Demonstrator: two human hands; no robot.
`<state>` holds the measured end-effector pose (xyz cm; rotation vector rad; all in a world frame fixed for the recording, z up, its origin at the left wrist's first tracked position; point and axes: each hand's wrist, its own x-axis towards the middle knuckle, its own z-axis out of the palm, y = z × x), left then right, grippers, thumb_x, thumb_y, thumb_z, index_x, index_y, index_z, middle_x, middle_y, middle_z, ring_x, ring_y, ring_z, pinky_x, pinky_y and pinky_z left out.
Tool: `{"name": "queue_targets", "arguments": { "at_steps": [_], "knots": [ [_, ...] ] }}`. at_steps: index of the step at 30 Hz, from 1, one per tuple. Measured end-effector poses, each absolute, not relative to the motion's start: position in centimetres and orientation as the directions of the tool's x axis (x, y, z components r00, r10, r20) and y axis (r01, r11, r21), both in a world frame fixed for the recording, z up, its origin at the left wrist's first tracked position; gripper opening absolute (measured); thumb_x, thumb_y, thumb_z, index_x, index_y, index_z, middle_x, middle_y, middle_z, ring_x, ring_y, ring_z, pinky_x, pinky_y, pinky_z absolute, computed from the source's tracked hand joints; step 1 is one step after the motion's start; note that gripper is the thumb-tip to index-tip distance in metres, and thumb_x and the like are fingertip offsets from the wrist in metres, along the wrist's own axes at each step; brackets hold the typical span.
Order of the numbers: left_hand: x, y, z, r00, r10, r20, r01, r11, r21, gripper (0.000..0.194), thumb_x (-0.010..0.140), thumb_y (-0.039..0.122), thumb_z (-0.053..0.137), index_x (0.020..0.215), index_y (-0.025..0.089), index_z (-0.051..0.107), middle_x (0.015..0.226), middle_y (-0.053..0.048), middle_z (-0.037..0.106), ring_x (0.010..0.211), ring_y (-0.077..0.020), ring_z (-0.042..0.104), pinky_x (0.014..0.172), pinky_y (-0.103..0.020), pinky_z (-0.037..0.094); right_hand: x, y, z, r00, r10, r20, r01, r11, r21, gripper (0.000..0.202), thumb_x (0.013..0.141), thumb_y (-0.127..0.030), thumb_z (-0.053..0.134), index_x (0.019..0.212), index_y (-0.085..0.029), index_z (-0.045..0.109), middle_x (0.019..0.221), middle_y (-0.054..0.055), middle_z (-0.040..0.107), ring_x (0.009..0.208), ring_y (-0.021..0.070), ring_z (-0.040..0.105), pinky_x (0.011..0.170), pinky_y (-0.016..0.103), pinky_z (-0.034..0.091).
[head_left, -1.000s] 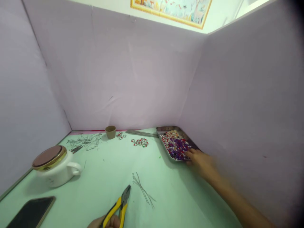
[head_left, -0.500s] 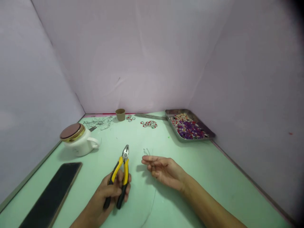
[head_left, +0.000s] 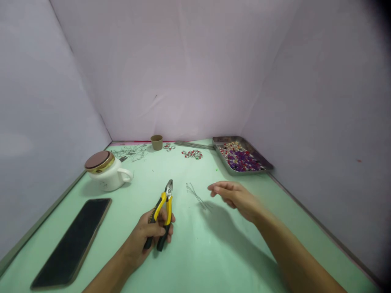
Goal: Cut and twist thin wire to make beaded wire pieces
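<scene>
My left hand (head_left: 157, 230) is wrapped round the combination pliers (head_left: 162, 215), which have yellow and black handles. Their jaws point away from me and the handles are spread a little. To the right of the pliers, several thin wire pieces (head_left: 198, 198) with small bent ends lie loosely together on the table. My right hand (head_left: 233, 195) hovers just right of these wires, its fingers loosely stretched to the left and apart from them. I see nothing held in it.
On the left are a white lidded mug (head_left: 108, 175) and a phone (head_left: 73, 244). Cut wires (head_left: 132, 152), a small brown cup (head_left: 157, 143), beaded rings (head_left: 193, 154) and long wire rods (head_left: 194, 145) lie at the back. A metal tray (head_left: 244, 172) of beads stands back right.
The wire pieces that were at my right hand's fingers now lie on the table. That hand has moved right, away from them. My left hand still holds the pliers.
</scene>
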<state>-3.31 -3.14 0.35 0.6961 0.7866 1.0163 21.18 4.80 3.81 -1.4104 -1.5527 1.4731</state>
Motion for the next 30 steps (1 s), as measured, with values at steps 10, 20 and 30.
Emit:
{"name": "queue_targets", "arguments": {
  "at_steps": [10, 20, 30],
  "knots": [
    [-3.2, -3.1, 0.2, 0.267, 0.926, -0.266, -0.482, 0.368, 0.795, 0.022, 0.059, -0.001, 0.042, 0.072, 0.017, 0.048, 0.08, -0.002, 0.054, 0.064, -0.0134, 0.052, 0.058, -0.029, 0.04, 16.5, 3.5, 0.3, -0.227, 0.973, 0.048, 0.958, 0.232, -0.17, 0.026, 0.079, -0.038, 0.042, 0.082, -0.017, 0.058, 0.084, 0.006, 0.06, 0.068, 0.0174, 0.056, 0.052, 0.026, 0.029],
    [-3.4, -2.9, -0.1, 0.254, 0.91, -0.327, -0.489, 0.412, 0.768, 0.02, 0.063, 0.0, 0.042, 0.073, 0.017, 0.047, 0.088, -0.004, 0.055, 0.066, -0.0137, 0.052, 0.06, -0.03, 0.041, 21.3, 6.7, 0.0, 0.039, 0.999, 0.003, 0.999, -0.039, -0.011, 0.024, 0.082, -0.023, 0.034, 0.082, -0.013, 0.056, 0.082, 0.012, 0.06, 0.07, 0.0212, 0.059, 0.052, 0.027, 0.032],
    [-3.3, -2.5, 0.3, 0.229, 0.889, -0.396, -0.47, 0.457, 0.755, 0.016, 0.058, 0.008, 0.053, 0.071, 0.017, 0.052, 0.085, -0.004, 0.057, 0.062, -0.0137, 0.051, 0.059, -0.029, 0.041, 23.7, 6.7, 1.8, 0.175, 0.984, 0.013, 0.974, -0.172, -0.149, 0.028, 0.075, -0.04, 0.043, 0.084, -0.018, 0.057, 0.089, 0.008, 0.06, 0.067, 0.0217, 0.057, 0.049, 0.027, 0.03]
  ]
}}
